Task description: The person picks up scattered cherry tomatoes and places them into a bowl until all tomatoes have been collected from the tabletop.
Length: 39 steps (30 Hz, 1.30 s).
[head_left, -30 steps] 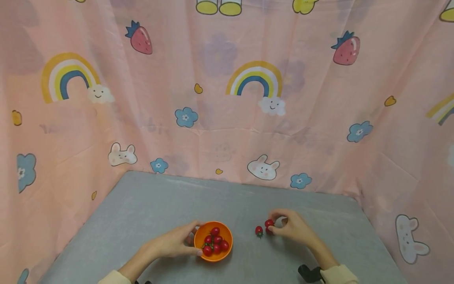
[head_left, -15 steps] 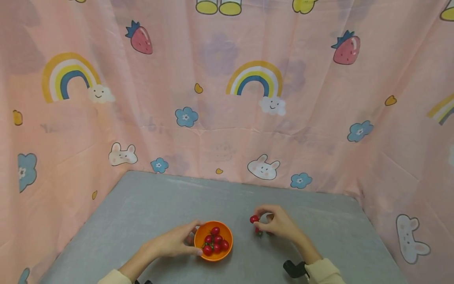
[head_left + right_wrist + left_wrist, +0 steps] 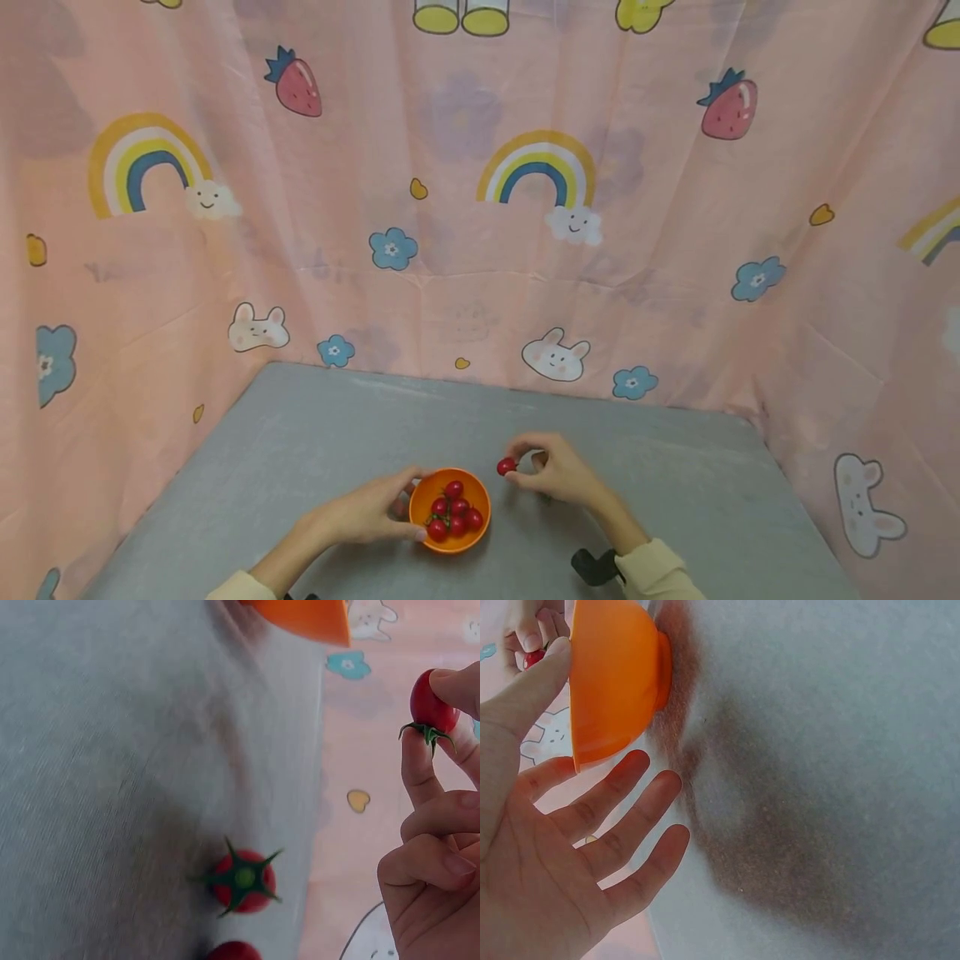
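Note:
An orange bowl (image 3: 480, 498) with several cherry tomatoes (image 3: 453, 508) in it stands near the front of the grey table (image 3: 315, 433). My left hand (image 3: 397, 507) holds the bowl's left side, thumb on the far rim (image 3: 611, 675) and fingers spread by the near side. My right hand (image 3: 525, 471) pinches one cherry tomato (image 3: 506, 467) by its fingertips, just right of the bowl and above the table. In the right wrist view, the pinched tomato (image 3: 429, 705) shows its green stalk. Two more tomatoes (image 3: 244, 881) lie on the table below that hand.
A pink curtain (image 3: 480, 208) printed with rainbows, strawberries and rabbits closes off the back and both sides of the table. Bare grey surface stretches behind the bowl and to the left. A black wrist strap (image 3: 594, 568) shows at my right sleeve.
My right hand has lifted one tomato off the table and carried it left towards the bowl. The left hand and the bowl have stayed put.

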### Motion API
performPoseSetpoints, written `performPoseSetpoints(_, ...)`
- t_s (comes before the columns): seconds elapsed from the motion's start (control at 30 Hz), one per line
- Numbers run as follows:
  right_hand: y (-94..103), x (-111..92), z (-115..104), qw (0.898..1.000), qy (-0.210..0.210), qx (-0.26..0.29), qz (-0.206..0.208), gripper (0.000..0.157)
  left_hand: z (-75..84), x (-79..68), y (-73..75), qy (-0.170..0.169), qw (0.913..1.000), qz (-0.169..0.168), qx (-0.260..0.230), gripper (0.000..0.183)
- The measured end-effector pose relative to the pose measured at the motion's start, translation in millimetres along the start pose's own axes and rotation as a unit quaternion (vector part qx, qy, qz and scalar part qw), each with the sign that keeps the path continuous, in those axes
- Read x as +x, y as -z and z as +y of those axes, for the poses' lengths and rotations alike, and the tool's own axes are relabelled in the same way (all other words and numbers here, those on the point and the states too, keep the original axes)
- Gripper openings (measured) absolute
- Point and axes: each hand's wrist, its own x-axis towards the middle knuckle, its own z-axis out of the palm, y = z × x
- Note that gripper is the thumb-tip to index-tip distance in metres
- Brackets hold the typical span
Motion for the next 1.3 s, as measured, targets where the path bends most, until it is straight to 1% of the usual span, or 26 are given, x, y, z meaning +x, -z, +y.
performPoseSetpoints(0.2,-10.3,7,-7,1.000,-0.003,0.005,-0.018,0.017,0.1,-0.6,0.0,-0.001,1.0000,0.001,-0.001,0.071)
performPoseSetpoints(0.43,-24.3,14,-15,0.998,0.023,0.012,-0.055,0.015,-0.1,-0.7,0.4,0.004,1.0000,0.001,0.001,0.070)
performPoseSetpoints(0.6,-31.2,17,-17,0.997,0.028,0.023,-0.065,0.016,-1.0,-1.4,0.8,0.000,1.0000,-0.001,-0.003,0.071)
performPoseSetpoints(0.77,-32.9,17,-15,0.996,0.022,0.038,-0.072,0.021,-1.8,-1.6,0.7,-0.003,0.9999,-0.003,-0.011,0.070)
performPoseSetpoints(0.97,-24.9,10,-9,0.997,0.001,0.053,-0.062,0.032,-2.8,-1.2,-0.1,-0.003,0.9999,-0.002,-0.012,0.070)
performPoseSetpoints(1.07,-16.5,5,-4,0.997,-0.003,0.056,-0.047,0.032,-2.7,-0.8,-0.4,-0.003,0.9999,-0.001,-0.011,0.070)
performPoseSetpoints(1.2,-1.7,-5,4,0.997,0.002,0.066,-0.028,0.031,-1.1,-0.8,-0.4,-0.004,0.9999,-0.002,-0.010,0.071)
performPoseSetpoints(1.3,10.4,-15,15,0.998,0.010,0.068,-0.013,0.031,0.3,-1.1,-0.1,-0.001,0.9999,-0.003,-0.014,0.071)
